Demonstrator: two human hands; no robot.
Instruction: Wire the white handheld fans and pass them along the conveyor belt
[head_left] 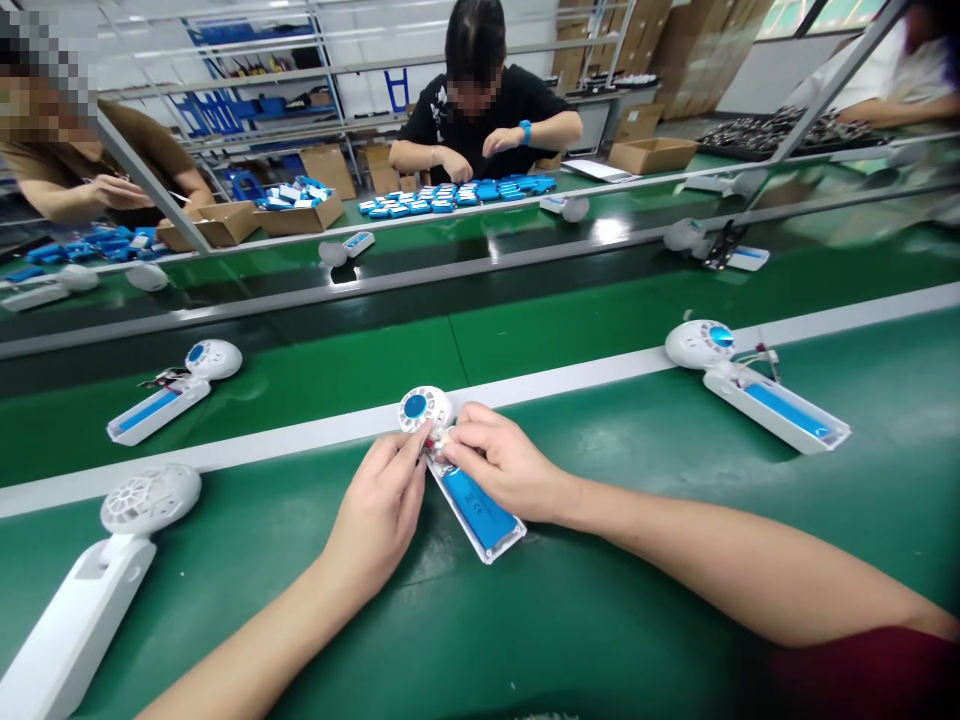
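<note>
Straight ahead lies an opened white handheld fan (425,407), with a round head and a blue disc at its hub. Its handle casing points towards me and holds a blue battery (478,505). My left hand (382,500) is closed in a pinch at the neck, close to a tiny red part; its fingertips hide what they grip. From the other side my right hand (502,460) pinches what looks like a small white connector (441,447) at the same joint. The fingertips of both hands nearly meet there, over the upper end of the handle.
Opened fans with loose wires lie at right (780,405) and left (161,400). A closed white fan (90,610) is at front left. Beyond the green belt (360,345), a co-worker (480,110) sits behind blue battery packs (457,195). Other people work at both sides.
</note>
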